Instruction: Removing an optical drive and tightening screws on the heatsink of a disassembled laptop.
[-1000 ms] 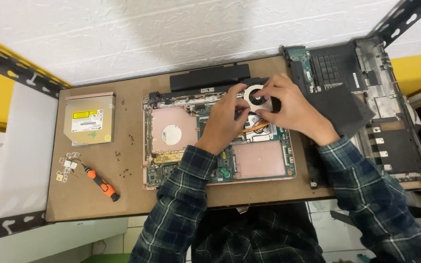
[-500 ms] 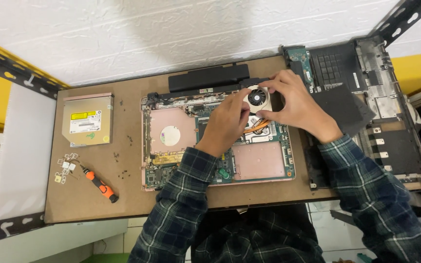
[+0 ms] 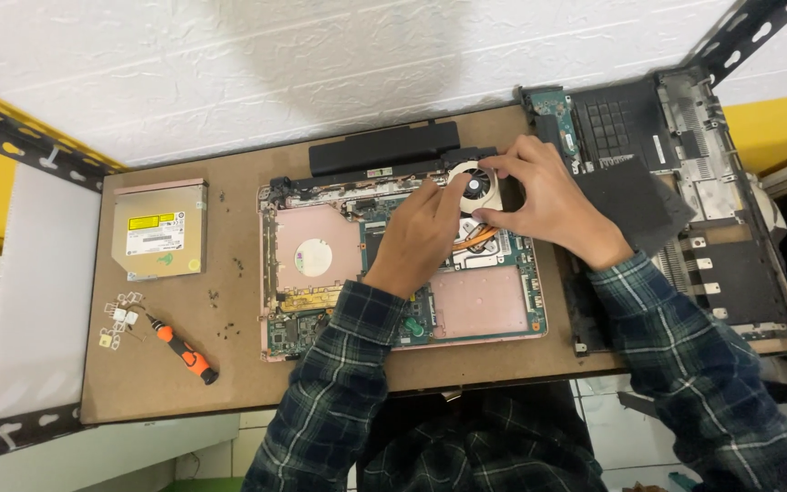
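While a yellow-labelled optical drive [image 3: 158,230] lies far left, both hands, left hand [image 3: 419,235] and right hand [image 3: 544,202], pinch the round cooling fan [image 3: 477,188], tilted face-up.

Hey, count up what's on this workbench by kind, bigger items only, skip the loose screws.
Open laptop base: 1
Cooling fan, both hands on it: 1
Battery bar: 1
Optical drive: 1
Orange screwdriver: 1
Black laptop cover: 1
Total: 6
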